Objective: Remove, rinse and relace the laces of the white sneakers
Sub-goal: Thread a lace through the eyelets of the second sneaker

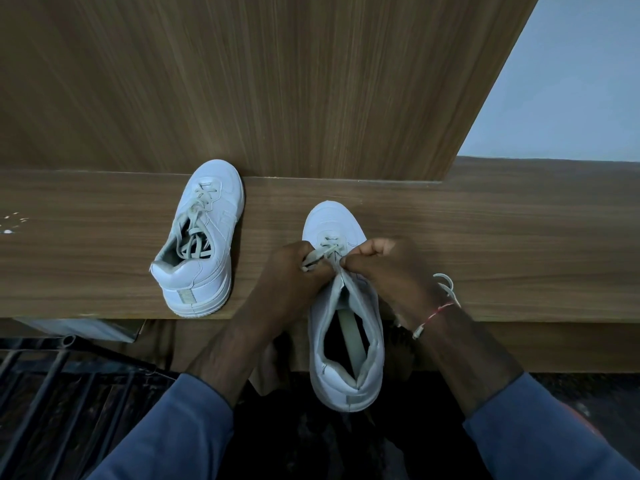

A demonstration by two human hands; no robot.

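Note:
Two white sneakers sit on a wooden ledge (485, 237). The left sneaker (204, 244) stands alone, toe against the back panel, its grey lace (197, 216) loosely threaded. The right sneaker (343, 327) lies in the middle, its heel hanging over the ledge's front edge. Its lace (325, 251) is threaded only near the toe. My left hand (294, 275) pinches one lace strand at the sneaker's left side. My right hand (388, 268) pinches the lace at the tongue's top. A loose lace end (446, 282) curls out behind my right wrist.
A tall wood-grain panel (277, 84) rises behind the ledge, and a pale wall (571, 98) shows at the right. Below the ledge at the left is a dark metal grille (52, 393). White specks (10, 223) dot the ledge's far left.

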